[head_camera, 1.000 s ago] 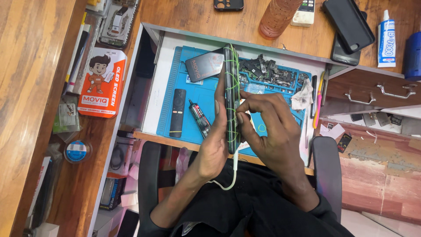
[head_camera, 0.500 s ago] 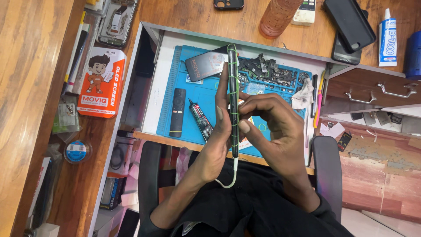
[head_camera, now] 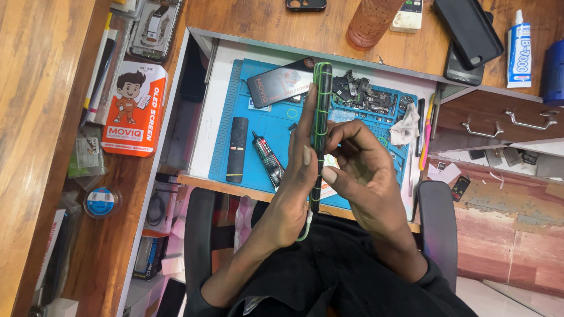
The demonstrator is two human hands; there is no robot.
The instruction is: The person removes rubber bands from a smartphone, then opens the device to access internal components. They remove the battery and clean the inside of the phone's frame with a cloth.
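Left hand (head_camera: 294,194) — grip closed on a dark phone (head_camera: 321,111) held edge-on, upright above the blue mat (head_camera: 264,126), green bands wound around it. Right hand (head_camera: 364,176) — fingers pinched on the phone's right edge, thumb against its lower part. On the mat to the left: black remote (head_camera: 237,149), small tester pen (head_camera: 268,158). Loose circuit parts (head_camera: 364,94) lie behind, near the white cloth (head_camera: 406,128).

Phone repair workshop, blue repair mat (head_camera: 264,126), dismantled circuit parts (head_camera: 361,94), glue tube (head_camera: 519,41)
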